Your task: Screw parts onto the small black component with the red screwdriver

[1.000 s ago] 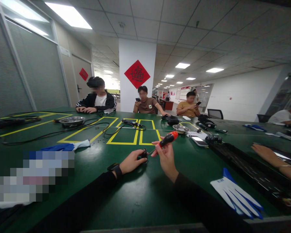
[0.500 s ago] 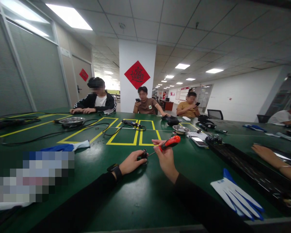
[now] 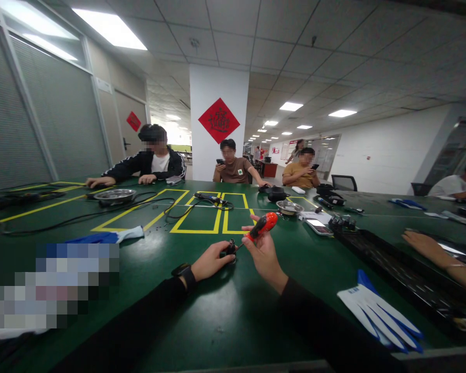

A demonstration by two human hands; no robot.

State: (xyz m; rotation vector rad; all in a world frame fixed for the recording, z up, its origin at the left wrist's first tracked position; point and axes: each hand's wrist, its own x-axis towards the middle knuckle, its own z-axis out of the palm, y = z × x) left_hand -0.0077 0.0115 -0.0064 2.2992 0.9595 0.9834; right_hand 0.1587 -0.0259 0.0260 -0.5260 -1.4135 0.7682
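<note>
My left hand (image 3: 213, 260), with a dark watch on its wrist, pinches a small black part (image 3: 230, 247) low over the green table. The exact kind of this part is too small to make out. In my right hand (image 3: 264, 253) is a screwdriver (image 3: 264, 226) with a red and black handle, gripped by thumb and fingers. Its handle tilts up to the right, and the thin shaft points down left to the black part. Whether the tip sits in a screw cannot be seen.
White-and-blue gloves (image 3: 378, 313) lie at right beside a long black tray (image 3: 404, 269). A phone (image 3: 317, 226) and a metal bowl (image 3: 289, 207) stand beyond my right hand. Another bowl (image 3: 114, 196) and cables are at left. A co-worker's arm (image 3: 442, 253) rests at far right.
The screwdriver handle has shifted left and nearer the black part, its shaft now steeper, with my right hand's fingers regripped. Across the table, a seated person's arm has reached out to the left.
</note>
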